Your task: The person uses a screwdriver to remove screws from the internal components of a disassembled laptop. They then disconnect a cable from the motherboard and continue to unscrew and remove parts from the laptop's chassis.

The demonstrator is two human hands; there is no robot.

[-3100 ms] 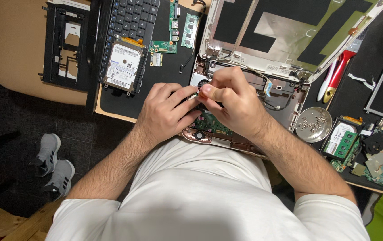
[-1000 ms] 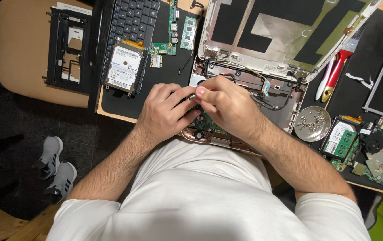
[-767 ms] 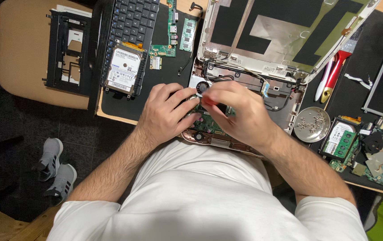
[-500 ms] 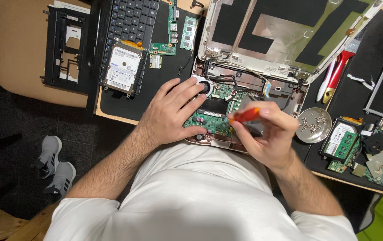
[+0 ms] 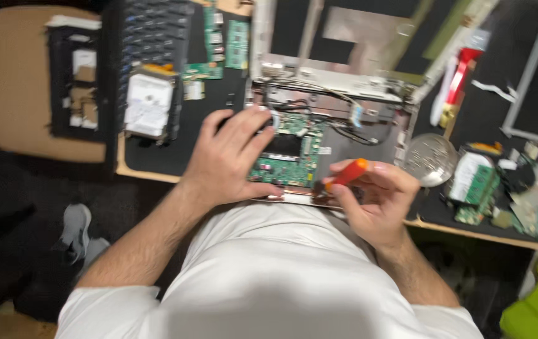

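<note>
Lying open on black desk mat (image 5: 175,150) | laptop chassis (image 5: 338,125) | dark floor (image 5: 11,207)

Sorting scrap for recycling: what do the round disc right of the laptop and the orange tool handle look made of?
Round disc: probably polished metal, since it is silvery and mirror-bright. Orange tool handle, held in the right hand: likely matte plastic or rubber, evenly coloured; blur leaves it open.

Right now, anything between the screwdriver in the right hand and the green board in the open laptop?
Nothing visible. The right hand holds the orange-handled screwdriver just beside the green circuit board. The left hand rests on the board's left side, not between them.
</note>
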